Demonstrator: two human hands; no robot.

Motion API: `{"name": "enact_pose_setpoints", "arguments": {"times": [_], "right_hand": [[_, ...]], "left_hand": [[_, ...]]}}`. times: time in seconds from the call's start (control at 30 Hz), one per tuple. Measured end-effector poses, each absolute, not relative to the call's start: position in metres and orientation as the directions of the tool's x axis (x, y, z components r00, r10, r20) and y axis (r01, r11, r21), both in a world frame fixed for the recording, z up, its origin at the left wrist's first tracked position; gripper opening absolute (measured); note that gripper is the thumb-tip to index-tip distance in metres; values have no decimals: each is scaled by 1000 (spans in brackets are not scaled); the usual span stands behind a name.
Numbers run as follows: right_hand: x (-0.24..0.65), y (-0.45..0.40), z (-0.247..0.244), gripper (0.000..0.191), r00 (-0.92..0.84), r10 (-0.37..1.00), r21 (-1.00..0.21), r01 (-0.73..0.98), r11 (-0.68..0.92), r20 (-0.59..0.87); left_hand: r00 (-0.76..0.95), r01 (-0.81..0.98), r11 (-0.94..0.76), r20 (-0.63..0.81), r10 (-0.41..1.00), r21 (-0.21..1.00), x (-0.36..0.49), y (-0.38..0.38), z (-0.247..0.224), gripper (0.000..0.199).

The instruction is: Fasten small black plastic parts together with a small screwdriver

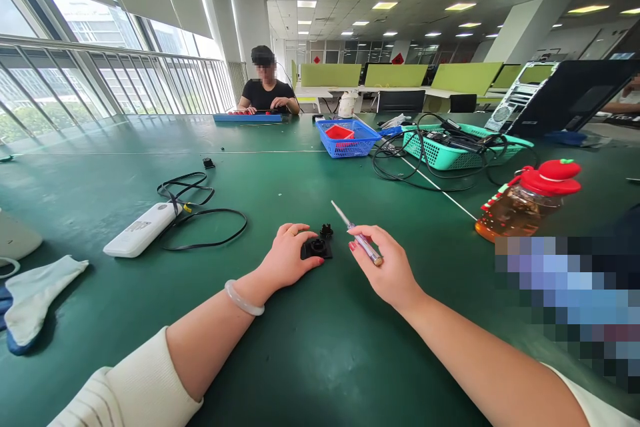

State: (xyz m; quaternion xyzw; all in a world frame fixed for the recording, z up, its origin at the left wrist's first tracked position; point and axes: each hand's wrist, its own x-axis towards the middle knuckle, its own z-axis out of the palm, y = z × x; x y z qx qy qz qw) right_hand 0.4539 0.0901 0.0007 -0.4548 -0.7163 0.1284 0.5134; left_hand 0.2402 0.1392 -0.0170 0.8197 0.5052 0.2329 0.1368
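My left hand (290,253) rests on the table, its thumb and fingers closed about the left side of a small black square part (319,248) with a round raised middle. Just behind that part sits a smaller black piece (327,231), whose kind I cannot make out. Between the thumb and fingers of my right hand (383,267) is a screwdriver (369,251) with a clear handle. Its pale shaft points up and to the left, apart from the black parts.
A white power bank (143,230) with a black cable lies left. At right stands a red-lidded bottle (530,200). Farther back are a blue basket (347,147) and a green basket (445,159) heaped with cables. Across the table a person (267,90) sits by a blue tray (247,118).
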Motion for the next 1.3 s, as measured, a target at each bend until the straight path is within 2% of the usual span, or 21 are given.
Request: {"name": "enact_pose_setpoints", "arguments": {"times": [0.1, 0.3, 0.53, 0.77, 1.0, 1.17, 1.3], "right_hand": [[454, 88, 0, 17, -63, 813, -680, 514, 523, 578], [455, 88, 2, 33, -47, 861, -724, 519, 455, 507], [453, 91, 4, 34, -165, 917, -793, 462, 396, 362], [455, 86, 5, 34, -109, 864, -721, 505, 474, 492], [455, 86, 8, 32, -203, 832, -659, 526, 538, 517], [453, 83, 8, 26, -288, 761, -601, 478, 641, 582], [448, 82, 7, 21, -400, 751, -577, 481, 660, 526]], "left_hand": [[383, 767, -447, 230, 894, 461, 240, 140, -18, 41], [397, 776, -436, 184, 899, 456, 241, 140, -14, 40], [410, 769, -454, 197, 891, 451, 241, 140, -15, 39], [414, 771, -458, 200, 888, 441, 240, 141, -15, 40], [427, 776, -472, 202, 881, 418, 241, 140, -13, 41], [459, 771, -510, 223, 860, 382, 239, 140, -13, 42], [482, 758, -537, 236, 843, 370, 239, 140, -13, 43]]}}
